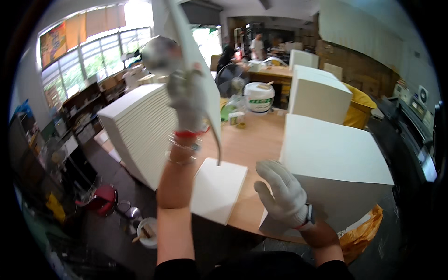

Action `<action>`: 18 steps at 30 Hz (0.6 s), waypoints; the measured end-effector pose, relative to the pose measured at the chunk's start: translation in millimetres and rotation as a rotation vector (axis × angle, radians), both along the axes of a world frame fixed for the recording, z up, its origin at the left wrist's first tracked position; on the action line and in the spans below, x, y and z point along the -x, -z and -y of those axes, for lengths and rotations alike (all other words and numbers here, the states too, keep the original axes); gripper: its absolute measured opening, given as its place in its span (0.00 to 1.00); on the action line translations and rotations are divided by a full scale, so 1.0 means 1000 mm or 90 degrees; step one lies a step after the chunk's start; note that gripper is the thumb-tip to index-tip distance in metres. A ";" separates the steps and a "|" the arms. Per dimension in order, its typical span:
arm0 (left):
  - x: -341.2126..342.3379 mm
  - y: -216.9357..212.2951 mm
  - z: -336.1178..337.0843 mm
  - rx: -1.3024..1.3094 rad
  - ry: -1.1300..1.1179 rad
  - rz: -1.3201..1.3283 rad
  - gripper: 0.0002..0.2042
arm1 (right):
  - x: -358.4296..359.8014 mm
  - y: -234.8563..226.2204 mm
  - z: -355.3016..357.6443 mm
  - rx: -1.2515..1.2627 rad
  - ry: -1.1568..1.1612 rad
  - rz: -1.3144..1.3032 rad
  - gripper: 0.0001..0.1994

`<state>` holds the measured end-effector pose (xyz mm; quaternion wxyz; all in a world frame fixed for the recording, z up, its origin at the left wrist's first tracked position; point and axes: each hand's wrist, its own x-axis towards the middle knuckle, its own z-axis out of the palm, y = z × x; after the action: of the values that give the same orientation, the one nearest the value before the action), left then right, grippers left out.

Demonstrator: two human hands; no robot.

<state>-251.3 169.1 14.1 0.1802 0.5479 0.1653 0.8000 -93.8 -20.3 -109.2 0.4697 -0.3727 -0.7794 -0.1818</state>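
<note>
My left hand, in a white glove and smeared by motion, is raised left of centre. It grips a large white sheet that stands upright, seen at a steep angle, and runs past the top of the view. A blurred grey rounded shape shows by the fingers; I cannot make out what it is. My right hand, also gloved, is open with thumb apart, beside a tall stack of white sheets. Between the hands, a white sheet lies flat at the table's near edge.
A leaning stack of white boards stands left on the wooden table. Farther back are a white bucket, a fan and another white stack. A red stool stands on the floor; a person is far off.
</note>
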 end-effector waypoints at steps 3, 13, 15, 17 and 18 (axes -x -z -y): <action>0.004 0.060 0.023 -0.187 -0.198 -0.126 0.19 | 0.065 0.043 -0.048 0.119 -0.092 -0.285 0.31; -0.045 0.240 0.021 -0.063 -0.339 -0.408 0.32 | 0.054 0.384 -0.133 0.710 -0.595 -0.926 0.23; -0.035 0.259 0.022 0.025 -0.204 -0.498 0.34 | 0.060 0.360 -0.122 0.709 -0.463 -0.903 0.21; -0.021 0.315 -0.005 0.057 -0.121 -0.497 0.34 | 0.075 0.343 -0.128 0.716 -0.327 -0.923 0.19; -0.002 0.339 -0.012 0.056 -0.097 -0.511 0.32 | 0.079 0.345 -0.135 0.726 -0.285 -0.866 0.19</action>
<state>-248.9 181.2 -324.6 0.0653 0.7946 0.2968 0.5256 -172.6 114.4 -454.5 0.5965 -0.4151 -0.3607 0.5846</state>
